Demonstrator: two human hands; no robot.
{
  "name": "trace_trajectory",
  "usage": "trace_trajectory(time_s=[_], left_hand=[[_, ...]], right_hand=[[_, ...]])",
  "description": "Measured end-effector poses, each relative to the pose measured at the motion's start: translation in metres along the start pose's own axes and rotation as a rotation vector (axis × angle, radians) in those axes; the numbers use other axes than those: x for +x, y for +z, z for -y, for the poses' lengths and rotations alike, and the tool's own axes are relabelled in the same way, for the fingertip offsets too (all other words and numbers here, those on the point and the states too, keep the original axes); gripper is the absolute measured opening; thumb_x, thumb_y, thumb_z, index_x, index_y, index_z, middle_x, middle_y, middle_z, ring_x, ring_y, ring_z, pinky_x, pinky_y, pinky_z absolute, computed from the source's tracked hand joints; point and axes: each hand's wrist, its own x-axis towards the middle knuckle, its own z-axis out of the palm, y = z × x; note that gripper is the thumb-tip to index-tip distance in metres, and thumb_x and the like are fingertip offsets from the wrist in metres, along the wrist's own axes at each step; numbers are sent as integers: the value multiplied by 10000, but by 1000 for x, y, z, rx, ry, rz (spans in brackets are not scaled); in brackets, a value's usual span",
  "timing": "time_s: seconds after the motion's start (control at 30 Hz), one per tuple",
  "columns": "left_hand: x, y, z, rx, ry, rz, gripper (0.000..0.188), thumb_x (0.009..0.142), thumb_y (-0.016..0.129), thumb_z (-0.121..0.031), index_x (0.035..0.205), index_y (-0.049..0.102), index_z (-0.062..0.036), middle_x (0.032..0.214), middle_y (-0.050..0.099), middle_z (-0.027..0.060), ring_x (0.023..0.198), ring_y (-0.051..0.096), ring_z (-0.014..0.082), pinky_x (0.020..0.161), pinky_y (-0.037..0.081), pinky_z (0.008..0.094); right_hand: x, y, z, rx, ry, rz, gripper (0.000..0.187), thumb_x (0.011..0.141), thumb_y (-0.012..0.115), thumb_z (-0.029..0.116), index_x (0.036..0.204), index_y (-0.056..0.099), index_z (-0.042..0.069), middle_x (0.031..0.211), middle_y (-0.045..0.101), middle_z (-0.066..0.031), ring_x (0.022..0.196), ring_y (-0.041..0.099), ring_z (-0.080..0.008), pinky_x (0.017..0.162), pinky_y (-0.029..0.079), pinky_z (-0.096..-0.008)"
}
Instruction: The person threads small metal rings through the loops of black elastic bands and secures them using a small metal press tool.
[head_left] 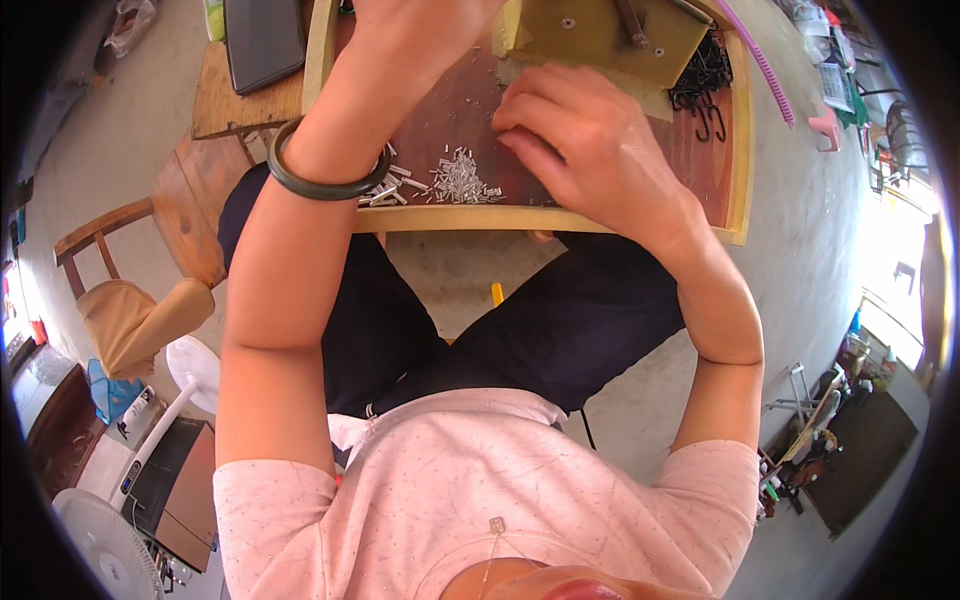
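My left hand (425, 32), with a dark bangle (325, 190) on its wrist, reaches over the left side of a wood-rimmed work tray (460, 219). The top edge of the picture cuts off its fingers. My right hand (595, 150) hovers over the middle of the tray, fingers curled and thumb close to the index fingertip. Whatever it pinches, if anything, is too small to make out. Between my arms, along the near rim, lies a pile of small silver metal tubes (460, 178). Beyond my right hand is a yellowish plate (590, 35) with screws and a metal rod (631, 22).
Black hooks (708, 95) are heaped at the tray's right side. A purple coiled hose (762, 62) hangs beyond that corner. To the left are a dark flat device (264, 45) on a wooden stool (222, 105), a wooden chair (185, 215) and white fans (195, 370).
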Motion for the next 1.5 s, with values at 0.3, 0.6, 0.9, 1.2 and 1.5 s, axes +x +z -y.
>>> trace_trajectory(time_s=[0.3, 0.6, 0.9, 1.2, 1.5], left_hand=[[-1, 4, 5, -11, -30, -2, 546, 624, 936, -367, 929, 621, -42, 928, 638, 103, 927, 604, 275, 911, 409, 401], [5, 12, 1, -28, 17, -75, 543, 614, 942, -345, 933, 616, -50, 951, 630, 108, 958, 596, 287, 926, 401, 410], [6, 1, -7, -29, -46, 11, 509, 623, 907, -370, 893, 588, -81, 912, 633, 83, 955, 600, 292, 932, 399, 405], [4, 6, 0, 8, -57, 42, 514, 592, 904, -391, 885, 581, -118, 849, 619, 45, 926, 613, 255, 902, 409, 402], [2, 7, 2, 4, -18, -12, 517, 590, 881, -410, 900, 585, -121, 855, 607, 28, 922, 606, 245, 880, 404, 394]], right_hand=[[18, 35, 17, -247, -181, 145, 97, 716, 658, 124, 789, 687, 66, 797, 611, -46, 824, 626, -218, 761, 491, -342], [35, 35, 19, -375, -407, 133, 210, 703, 702, 134, 881, 723, 24, 842, 668, -60, 869, 643, -234, 818, 500, -355], [37, -52, -21, 192, 423, -265, 163, 813, 697, -57, 960, 666, 7, 949, 686, -126, 896, 678, -269, 859, 525, -349], [62, -29, -71, -185, -89, -429, 160, 819, 685, -81, 946, 654, 11, 1176, 620, -186, 1087, 641, -363, 941, 510, -417], [64, -25, -69, -274, -114, -417, 142, 817, 678, -68, 941, 651, -3, 1218, 617, -185, 1078, 635, -363, 930, 515, -433]])
